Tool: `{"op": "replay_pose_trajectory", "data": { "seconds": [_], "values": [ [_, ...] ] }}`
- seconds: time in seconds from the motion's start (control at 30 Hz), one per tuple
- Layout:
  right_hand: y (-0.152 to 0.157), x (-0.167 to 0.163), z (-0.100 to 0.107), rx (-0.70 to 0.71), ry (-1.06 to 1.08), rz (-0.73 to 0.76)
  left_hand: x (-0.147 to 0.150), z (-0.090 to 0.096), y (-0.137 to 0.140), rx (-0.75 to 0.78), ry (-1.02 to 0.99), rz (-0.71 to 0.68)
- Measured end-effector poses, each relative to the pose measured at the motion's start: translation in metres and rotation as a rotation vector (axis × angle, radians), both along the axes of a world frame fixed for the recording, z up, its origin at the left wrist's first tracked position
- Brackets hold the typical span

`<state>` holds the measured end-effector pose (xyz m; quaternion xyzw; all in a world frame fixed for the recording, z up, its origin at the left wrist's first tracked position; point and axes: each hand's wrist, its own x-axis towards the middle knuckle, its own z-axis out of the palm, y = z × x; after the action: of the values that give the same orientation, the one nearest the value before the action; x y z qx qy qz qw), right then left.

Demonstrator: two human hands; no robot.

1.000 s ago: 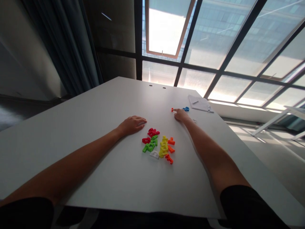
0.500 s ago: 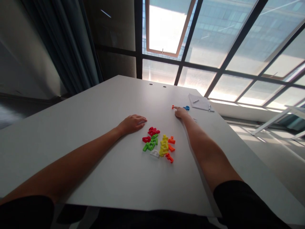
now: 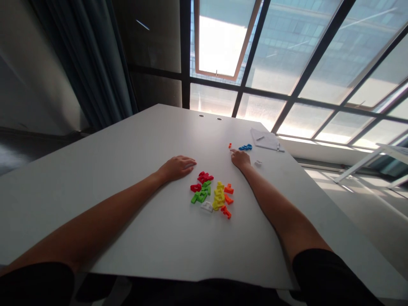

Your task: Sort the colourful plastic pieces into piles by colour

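Observation:
My left hand [image 3: 177, 167] lies flat on the white table [image 3: 153, 238], fingers stretched out and nothing in them, left of the red plastic pieces [image 3: 204, 177]. Farther out, my right hand [image 3: 241, 159] rests low over the tabletop with its index finger extended and the other fingers partly curled. Just beyond that fingertip lies a small orange piece [image 3: 230, 145], apart from the finger. Blue pieces [image 3: 245, 147] sit in a cluster beyond the right hand, and a white piece [image 3: 258, 163] lies to its right.
Between my arms lie green pieces [image 3: 201, 195], yellow pieces [image 3: 219, 195], several orange pieces [image 3: 228, 188] and a white piece [image 3: 207, 206]. Paper [image 3: 264, 139] with a pen-like item on it lies at the far right table edge. Windows rise behind; a curtain [image 3: 86, 63] hangs at left.
My right hand has drawn back slightly toward me, its fingertip leaving the small orange piece. More of the blue cluster and the right-hand white piece now shows. My left hand stays put.

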<state>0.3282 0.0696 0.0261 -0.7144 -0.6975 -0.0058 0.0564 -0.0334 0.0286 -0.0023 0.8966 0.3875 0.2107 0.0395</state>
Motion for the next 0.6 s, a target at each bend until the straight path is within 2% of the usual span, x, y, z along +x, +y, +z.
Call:
{"op": "replay_pose_trajectory", "data": {
  "seconds": [0.13, 0.3, 0.47, 0.6],
  "values": [
    [-0.025, 0.004, -0.004, 0.019, -0.014, 0.057, 0.0, -0.001, 0.001, 0.003, 0.013, -0.007],
    [-0.067, 0.015, -0.013, 0.09, 0.021, 0.21, 0.0, -0.001, 0.001, 0.006, 0.028, -0.001],
    [-0.121, 0.034, -0.025, 0.18, 0.189, 0.498, 0.0, 0.0, 0.0, 0.001, 0.006, -0.002],
    [-0.154, 0.045, -0.027, 0.268, 0.285, 0.723, 0.0, -0.001, 0.001, 0.01, 0.025, 0.009]
  ]
}}
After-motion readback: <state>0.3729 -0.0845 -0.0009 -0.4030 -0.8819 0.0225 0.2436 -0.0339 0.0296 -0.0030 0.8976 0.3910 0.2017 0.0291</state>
